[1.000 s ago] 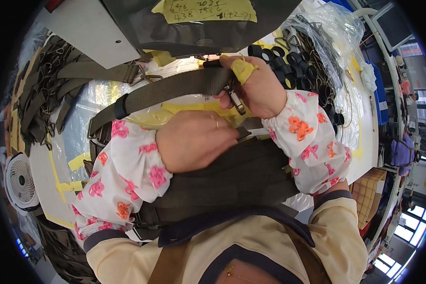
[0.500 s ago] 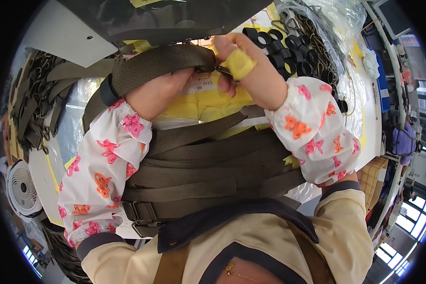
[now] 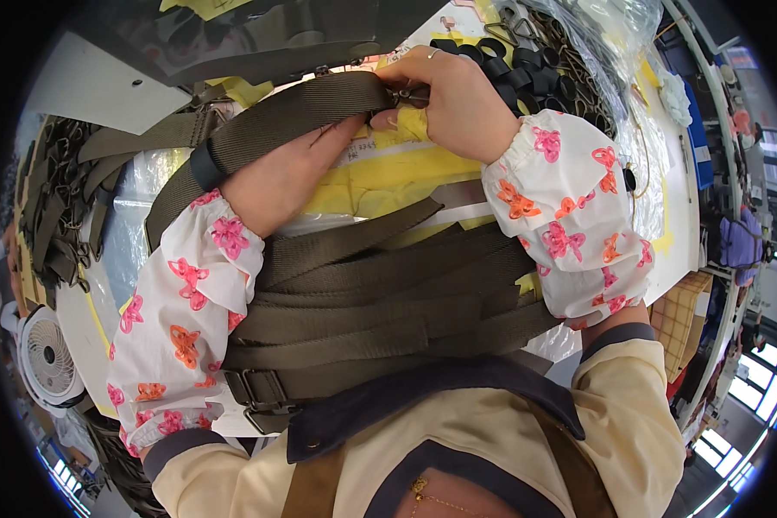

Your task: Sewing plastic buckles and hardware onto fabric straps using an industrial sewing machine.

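Note:
A dark olive webbing strap (image 3: 298, 108) arches over my left hand (image 3: 289, 177), with a black band loop (image 3: 204, 166) around it lower down. The left fingers are closed against the strap's underside, their tips partly hidden. My right hand (image 3: 466, 108) pinches the strap's far end, where a small metal fitting (image 3: 416, 93) shows between the fingers. Yellow wrapping (image 3: 411, 124) covers a right fingertip. Between my forearms, several flat olive straps (image 3: 363, 302) lie in a layered pile, with a dark buckle (image 3: 263, 388) at its near left.
A dark machine body (image 3: 259, 39) stands just beyond my hands. Black band loops (image 3: 527, 78) and metal rings (image 3: 514, 30) lie at the far right near clear plastic (image 3: 622, 43). More straps with hardware (image 3: 60, 198) heap at left, beside a white fan (image 3: 47, 352).
My right hand has turned over, so its back now faces up and its fingers point left onto the strap end. The strap's arch has shifted slightly up and left.

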The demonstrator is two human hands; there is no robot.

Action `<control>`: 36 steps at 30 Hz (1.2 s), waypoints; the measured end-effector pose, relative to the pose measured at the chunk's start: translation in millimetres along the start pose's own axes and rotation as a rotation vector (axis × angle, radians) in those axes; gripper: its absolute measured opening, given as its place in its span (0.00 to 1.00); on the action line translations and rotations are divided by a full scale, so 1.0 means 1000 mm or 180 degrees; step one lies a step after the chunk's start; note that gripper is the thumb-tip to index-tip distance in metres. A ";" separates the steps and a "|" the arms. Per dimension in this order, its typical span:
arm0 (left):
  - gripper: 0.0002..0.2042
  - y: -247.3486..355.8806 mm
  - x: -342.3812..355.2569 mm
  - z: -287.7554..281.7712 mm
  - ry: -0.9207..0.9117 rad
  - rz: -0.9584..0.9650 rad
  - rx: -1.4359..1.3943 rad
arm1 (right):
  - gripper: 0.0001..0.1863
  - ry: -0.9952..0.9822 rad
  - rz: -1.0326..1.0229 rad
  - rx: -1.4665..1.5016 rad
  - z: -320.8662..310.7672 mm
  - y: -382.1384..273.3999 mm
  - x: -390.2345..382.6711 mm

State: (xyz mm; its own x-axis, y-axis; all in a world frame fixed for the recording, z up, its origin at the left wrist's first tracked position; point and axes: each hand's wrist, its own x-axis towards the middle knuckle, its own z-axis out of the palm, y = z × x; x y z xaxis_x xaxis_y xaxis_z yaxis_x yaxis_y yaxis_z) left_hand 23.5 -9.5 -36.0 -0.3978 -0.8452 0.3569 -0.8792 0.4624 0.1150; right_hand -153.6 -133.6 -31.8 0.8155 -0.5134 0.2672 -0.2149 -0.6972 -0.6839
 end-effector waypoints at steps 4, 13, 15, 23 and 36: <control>0.14 0.011 -0.007 0.003 -0.0580 -0.1099 -0.1388 | 0.19 0.0083 -0.0484 -0.0271 0.001 0.002 0.001; 0.14 -0.001 -0.006 -0.001 -0.0596 -0.0841 -0.1096 | 0.18 -0.0556 -0.0185 -0.1640 -0.001 -0.022 0.005; 0.14 -0.002 -0.009 0.000 -0.0571 -0.0909 -0.1281 | 0.16 -0.0253 -0.0589 -0.1470 0.009 -0.010 0.002; 0.09 0.007 -0.002 -0.010 -0.0471 -0.0940 -0.0867 | 0.13 0.0439 -0.1534 -0.1203 0.015 -0.010 -0.013; 0.12 -0.018 -0.001 -0.012 0.0309 0.0566 0.0650 | 0.16 0.0271 -0.1171 -0.1460 0.021 -0.021 -0.017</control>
State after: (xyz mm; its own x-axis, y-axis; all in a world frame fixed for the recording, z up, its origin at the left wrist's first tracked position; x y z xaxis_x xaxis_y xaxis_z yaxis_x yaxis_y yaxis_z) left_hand 43.1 -14.3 -27.3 -0.5320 -0.7216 0.4431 -0.8365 0.5290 -0.1429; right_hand -151.3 -100.0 -36.7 0.8386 -0.2221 0.4975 -0.1520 -0.9723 -0.1778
